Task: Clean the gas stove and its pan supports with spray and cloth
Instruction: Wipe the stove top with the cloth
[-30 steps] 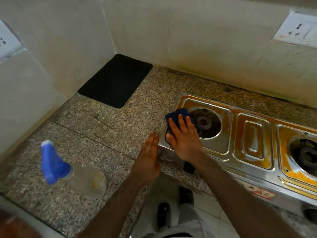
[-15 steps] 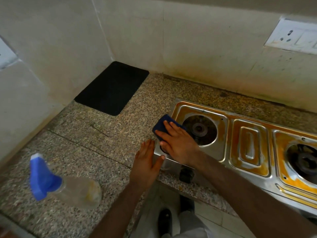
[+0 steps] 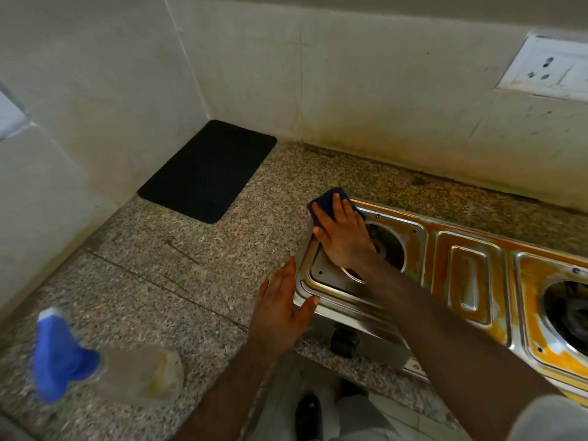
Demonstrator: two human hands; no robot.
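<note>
A speckled granite tabletop [image 3: 197, 281] meets pale tiled walls in a corner. The steel gas stove [image 3: 461, 281], stained orange, sits on it at the right. A black mat [image 3: 208, 170] lies in the corner. A spray bottle [image 3: 105, 370] with a blue head lies on its side at near left. The right hand [image 3: 343, 233] presses flat, fingers straight, on a blue cloth [image 3: 327, 198] at the stove's far left corner. The left hand [image 3: 280, 310], relaxed and flat, rests against the stove's left edge.

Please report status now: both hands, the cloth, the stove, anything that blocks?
Right hand flat, pressing blue cloth on gas stove far-left corner. Left hand open, bracing stove's left edge. Orange grime around both burners. Spray bottle lies aside; nothing blocking.
</note>
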